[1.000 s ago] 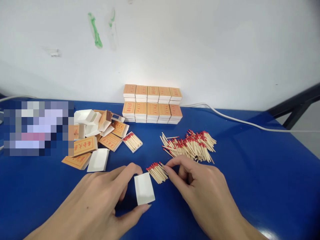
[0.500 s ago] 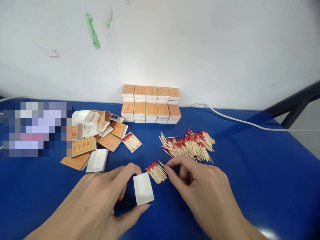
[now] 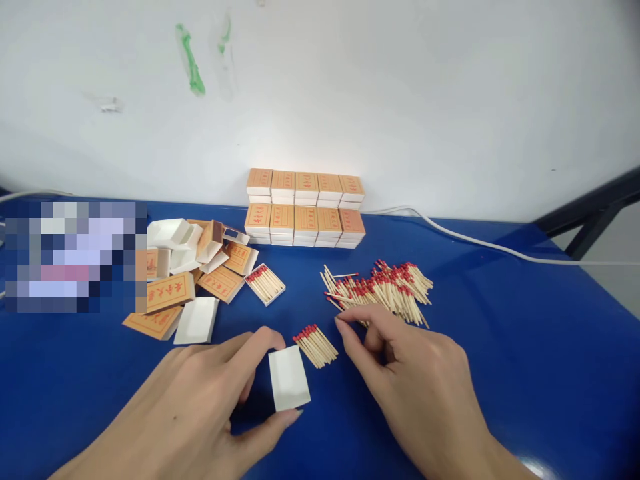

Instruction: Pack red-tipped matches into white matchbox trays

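A small empty white matchbox tray (image 3: 290, 379) is gripped by my left hand (image 3: 220, 393), with a finger at its top edge and the thumb at its lower edge. Right of the tray, a small bundle of red-tipped matches (image 3: 317, 347) lies side by side on the blue table. My right hand (image 3: 400, 363) is at the near-left edge of a larger heap of loose matches (image 3: 385, 287). Its thumb and index fingertips are pinched together, and no match shows between them.
Stacked matchboxes (image 3: 306, 217) stand in two rows by the wall. A filled tray (image 3: 265, 285) lies beside a jumble of orange sleeves (image 3: 167, 293) and white trays (image 3: 197, 320). A blurred-out patch (image 3: 75, 260) sits at far left. A white cable (image 3: 475, 243) runs along the back.
My right hand has let go of a match, which now lies with the small bundle, and has shifted slightly right toward the heap. My left hand keeps its hold on the tray.
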{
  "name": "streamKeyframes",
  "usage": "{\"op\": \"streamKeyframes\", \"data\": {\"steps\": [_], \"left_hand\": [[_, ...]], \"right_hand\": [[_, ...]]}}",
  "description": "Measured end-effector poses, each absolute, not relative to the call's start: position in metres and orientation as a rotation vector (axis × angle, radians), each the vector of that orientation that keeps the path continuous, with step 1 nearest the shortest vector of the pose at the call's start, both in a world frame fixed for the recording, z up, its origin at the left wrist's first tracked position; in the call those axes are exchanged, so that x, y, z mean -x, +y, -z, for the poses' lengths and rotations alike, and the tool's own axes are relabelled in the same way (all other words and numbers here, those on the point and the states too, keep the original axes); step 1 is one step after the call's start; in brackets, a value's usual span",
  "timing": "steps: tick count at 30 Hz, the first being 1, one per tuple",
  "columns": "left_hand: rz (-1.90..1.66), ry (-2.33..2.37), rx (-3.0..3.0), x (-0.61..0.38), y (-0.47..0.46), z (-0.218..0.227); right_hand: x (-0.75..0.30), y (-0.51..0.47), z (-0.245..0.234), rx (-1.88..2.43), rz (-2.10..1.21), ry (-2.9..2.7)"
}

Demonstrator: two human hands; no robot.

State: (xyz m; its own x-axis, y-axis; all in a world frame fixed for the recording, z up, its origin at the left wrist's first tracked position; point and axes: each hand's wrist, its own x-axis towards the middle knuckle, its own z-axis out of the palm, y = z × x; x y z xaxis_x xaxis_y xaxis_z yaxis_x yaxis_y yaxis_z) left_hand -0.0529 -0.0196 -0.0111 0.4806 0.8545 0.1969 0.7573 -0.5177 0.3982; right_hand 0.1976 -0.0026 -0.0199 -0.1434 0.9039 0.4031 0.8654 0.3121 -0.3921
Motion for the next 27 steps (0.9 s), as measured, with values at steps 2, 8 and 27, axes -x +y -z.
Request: {"op": "streamKeyframes", "data": {"steps": [2, 8, 27], "left_hand": [[-0.538, 1.379, -2.466, 0.0534, -0.0197, 0.0111], [-0.553, 1.380, -2.472, 0.0543, -0.0215, 0.0110], [-0.536, 1.382, -2.467, 0.0519, -0.0179, 0.0106]], "right_hand": [[-0.1995, -0.0005, 0.0216, 1.582, 0.007, -2.018], [-0.2010, 0.0019, 0.0258, 1.533, 0.078, -2.092], [-0.1972, -0.0027, 0.0225, 1.422, -0.130, -2.123]]}}
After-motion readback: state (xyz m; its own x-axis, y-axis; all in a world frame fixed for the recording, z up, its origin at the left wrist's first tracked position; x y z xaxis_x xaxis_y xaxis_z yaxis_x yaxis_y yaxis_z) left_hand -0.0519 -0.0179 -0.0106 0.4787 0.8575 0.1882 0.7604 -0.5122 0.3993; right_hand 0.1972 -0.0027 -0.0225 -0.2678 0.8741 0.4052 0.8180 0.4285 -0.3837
